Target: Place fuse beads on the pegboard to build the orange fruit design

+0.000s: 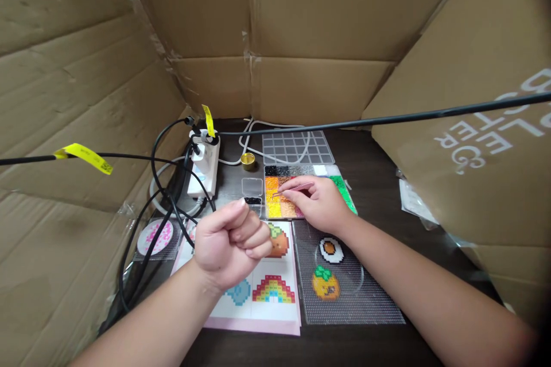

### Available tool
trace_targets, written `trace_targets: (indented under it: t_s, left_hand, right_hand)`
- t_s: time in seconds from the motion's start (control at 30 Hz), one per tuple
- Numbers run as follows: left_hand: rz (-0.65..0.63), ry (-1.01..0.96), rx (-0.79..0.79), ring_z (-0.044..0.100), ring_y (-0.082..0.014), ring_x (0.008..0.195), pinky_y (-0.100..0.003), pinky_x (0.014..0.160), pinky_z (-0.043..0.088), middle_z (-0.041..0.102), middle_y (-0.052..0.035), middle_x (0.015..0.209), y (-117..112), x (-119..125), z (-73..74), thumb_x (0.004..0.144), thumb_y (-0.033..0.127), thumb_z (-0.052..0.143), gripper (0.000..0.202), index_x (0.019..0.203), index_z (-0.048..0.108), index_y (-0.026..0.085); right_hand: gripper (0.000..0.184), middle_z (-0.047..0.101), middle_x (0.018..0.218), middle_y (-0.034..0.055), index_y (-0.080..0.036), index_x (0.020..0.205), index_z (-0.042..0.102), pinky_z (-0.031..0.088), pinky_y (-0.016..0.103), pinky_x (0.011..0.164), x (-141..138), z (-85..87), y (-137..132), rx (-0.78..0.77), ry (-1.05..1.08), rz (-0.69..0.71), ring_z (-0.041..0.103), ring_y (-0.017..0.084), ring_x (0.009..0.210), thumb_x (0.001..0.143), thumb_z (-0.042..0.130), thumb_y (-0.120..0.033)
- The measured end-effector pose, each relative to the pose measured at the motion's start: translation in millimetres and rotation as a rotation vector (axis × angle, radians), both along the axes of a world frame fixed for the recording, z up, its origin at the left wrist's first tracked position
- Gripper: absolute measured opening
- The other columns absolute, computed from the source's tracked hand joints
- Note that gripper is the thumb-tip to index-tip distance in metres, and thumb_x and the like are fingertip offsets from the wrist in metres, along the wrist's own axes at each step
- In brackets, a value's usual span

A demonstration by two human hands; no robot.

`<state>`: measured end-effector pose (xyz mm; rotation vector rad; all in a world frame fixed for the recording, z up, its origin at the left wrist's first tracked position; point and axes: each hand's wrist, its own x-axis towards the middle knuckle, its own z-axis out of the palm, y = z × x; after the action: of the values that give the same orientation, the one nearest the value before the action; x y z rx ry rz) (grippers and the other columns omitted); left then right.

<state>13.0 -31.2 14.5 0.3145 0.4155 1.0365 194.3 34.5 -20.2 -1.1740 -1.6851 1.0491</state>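
Curled into a fist with nothing showing in it, my left hand (232, 243) is above a printed pattern sheet (275, 318) with a rainbow and other pixel pictures. My right hand (321, 200) grips pink tweezers (303, 186), whose tips are over the orange and yellow compartments of a bead box (284, 209). Too small to make out is whether a bead sits between the tips. On a clear pegboard (357, 309) to the right lie a bead fried egg (331, 250) and an orange bead fruit with green leaves (325, 284).
Black cables (167, 195) loop at the left beside a white power strip (204, 169). A small gold cup (248, 161) and a small case of black beads (252, 200) stand near the box. A white dish with pink beads (155, 237) is at left. Cardboard walls (318, 89) surround the table.
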Motion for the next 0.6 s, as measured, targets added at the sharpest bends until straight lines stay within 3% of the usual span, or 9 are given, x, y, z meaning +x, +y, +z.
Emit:
trace_targets:
  t_s: [0.6]
  left_hand:
    - [-0.005,-0.003,-0.024,0.011,-0.0074,0.043,-0.023,0.044,0.013,0.008,0.0056,0.046,1.0,0.7,-2.3,0.074,0.024,0.067,0.058,0.048,0.016,0.017]
  right_hand:
    - [0.01,0.075,0.072,0.0051,-0.017,0.076,0.073,0.053,0.027,0.056,-1.1,-3.9,2.4,-0.044,0.038,0.008,0.067,0.015,0.063,0.078,0.066,-0.024]
